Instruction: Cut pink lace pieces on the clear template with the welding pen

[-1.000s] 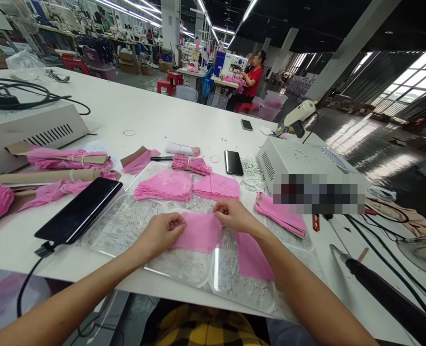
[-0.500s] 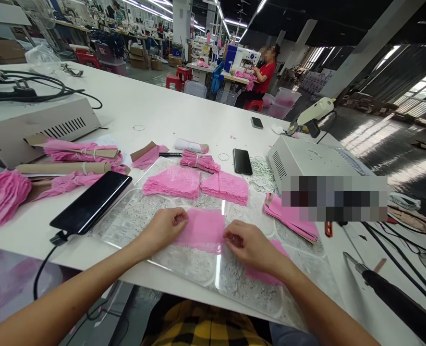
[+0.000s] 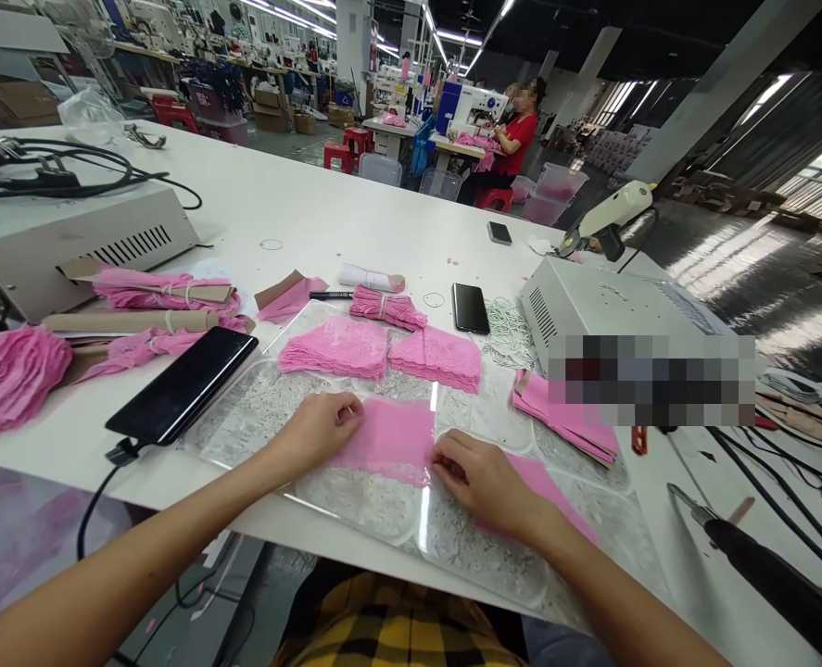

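Note:
A flat, sheer pink fabric piece [image 3: 391, 434] with a lacy lower edge lies on the clear plastic mat in front of me. My left hand [image 3: 323, 428] pinches its left edge, thumb and forefinger together. At the right edge, my right hand [image 3: 476, 472] has its fingers curled in on the fabric. Under my right wrist and forearm lies another pink fabric piece [image 3: 537, 477], partly covered. Just beyond my hands sit two neat stacks of pink lace, a left stack [image 3: 334, 347] and a right stack [image 3: 435, 357]. Behind them is a tied pink bundle [image 3: 387, 308].
Left are a large black phone [image 3: 183, 384] on a cable and several pink bundles [image 3: 14, 380]. A smaller phone [image 3: 470, 308], white elastic loops [image 3: 510, 329], folded pink fabric [image 3: 563, 421], a grey metal box [image 3: 605, 306] and a black-handled tool [image 3: 765, 565] lie right.
Both hands stay at the edges of the pink piece with hardly any movement. More of the fabric under my right forearm shows to the right. The view has shifted slightly.

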`<move>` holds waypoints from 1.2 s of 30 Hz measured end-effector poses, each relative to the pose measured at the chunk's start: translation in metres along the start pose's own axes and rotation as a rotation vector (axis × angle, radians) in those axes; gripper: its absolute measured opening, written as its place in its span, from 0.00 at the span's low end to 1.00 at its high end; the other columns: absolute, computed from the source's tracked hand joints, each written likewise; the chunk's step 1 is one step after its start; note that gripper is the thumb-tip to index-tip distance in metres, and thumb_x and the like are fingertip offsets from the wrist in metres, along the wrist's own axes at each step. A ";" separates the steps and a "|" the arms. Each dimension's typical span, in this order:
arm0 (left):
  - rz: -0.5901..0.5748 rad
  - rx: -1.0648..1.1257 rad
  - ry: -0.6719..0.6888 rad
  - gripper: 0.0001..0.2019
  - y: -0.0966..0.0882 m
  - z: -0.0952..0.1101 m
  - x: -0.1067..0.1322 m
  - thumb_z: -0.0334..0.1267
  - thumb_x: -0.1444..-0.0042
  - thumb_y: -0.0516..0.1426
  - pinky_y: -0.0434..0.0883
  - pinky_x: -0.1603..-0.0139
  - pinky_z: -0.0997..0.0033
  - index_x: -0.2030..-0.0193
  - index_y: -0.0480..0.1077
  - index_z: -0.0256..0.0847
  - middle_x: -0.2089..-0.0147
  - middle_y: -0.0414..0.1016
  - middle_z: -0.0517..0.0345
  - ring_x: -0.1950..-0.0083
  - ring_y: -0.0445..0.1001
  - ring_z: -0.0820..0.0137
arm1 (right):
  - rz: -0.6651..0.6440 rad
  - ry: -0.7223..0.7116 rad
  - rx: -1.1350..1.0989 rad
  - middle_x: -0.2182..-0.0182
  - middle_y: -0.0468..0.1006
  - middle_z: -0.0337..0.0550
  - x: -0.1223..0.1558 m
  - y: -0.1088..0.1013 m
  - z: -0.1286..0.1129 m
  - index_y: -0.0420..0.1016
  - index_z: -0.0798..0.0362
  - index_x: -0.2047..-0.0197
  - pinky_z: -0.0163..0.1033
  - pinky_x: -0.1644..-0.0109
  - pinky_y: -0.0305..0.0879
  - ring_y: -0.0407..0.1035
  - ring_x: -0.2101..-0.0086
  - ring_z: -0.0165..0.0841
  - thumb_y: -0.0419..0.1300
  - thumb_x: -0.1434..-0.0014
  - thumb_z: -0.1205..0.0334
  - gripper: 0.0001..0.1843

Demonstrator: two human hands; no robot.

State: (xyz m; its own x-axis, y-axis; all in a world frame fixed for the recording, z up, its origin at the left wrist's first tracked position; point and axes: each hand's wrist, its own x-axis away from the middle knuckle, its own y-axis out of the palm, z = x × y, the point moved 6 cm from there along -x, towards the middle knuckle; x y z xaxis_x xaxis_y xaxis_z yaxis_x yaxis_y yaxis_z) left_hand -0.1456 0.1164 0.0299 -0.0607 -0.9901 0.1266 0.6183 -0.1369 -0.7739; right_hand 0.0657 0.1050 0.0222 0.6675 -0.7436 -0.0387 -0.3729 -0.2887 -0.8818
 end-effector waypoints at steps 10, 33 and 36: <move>-0.013 -0.004 0.013 0.11 -0.003 -0.001 -0.002 0.38 0.47 0.53 0.62 0.67 0.72 0.64 0.77 0.39 0.71 0.76 0.57 0.70 0.70 0.67 | -0.001 0.012 -0.088 0.69 0.73 0.40 0.000 -0.006 -0.003 0.70 0.51 0.68 0.35 0.67 0.62 0.66 0.71 0.29 0.51 0.40 0.71 0.09; 0.312 -0.361 0.732 0.14 0.019 0.036 0.042 0.37 0.33 0.47 0.73 0.52 0.62 0.55 0.74 0.39 0.54 0.77 0.49 0.54 0.75 0.63 | 0.369 0.160 -0.177 0.71 0.73 0.40 0.065 -0.052 0.034 0.74 0.50 0.64 0.34 0.71 0.63 0.65 0.74 0.28 0.54 0.40 0.68 0.08; 0.217 -0.302 0.954 0.14 0.050 0.067 0.054 0.32 0.32 0.47 0.72 0.45 0.63 0.53 0.73 0.41 0.49 0.77 0.50 0.47 0.74 0.64 | 0.499 0.301 -0.130 0.73 0.73 0.40 0.101 -0.064 0.064 0.75 0.51 0.66 0.35 0.71 0.63 0.65 0.74 0.29 0.55 0.40 0.66 0.07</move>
State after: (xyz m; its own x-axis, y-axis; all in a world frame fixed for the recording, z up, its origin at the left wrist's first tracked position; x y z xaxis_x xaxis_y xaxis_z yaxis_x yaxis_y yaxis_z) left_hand -0.0654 0.0580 0.0397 -0.6505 -0.5889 -0.4796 0.4754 0.1767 -0.8618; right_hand 0.1987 0.0868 0.0449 0.1862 -0.9412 -0.2821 -0.6828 0.0825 -0.7260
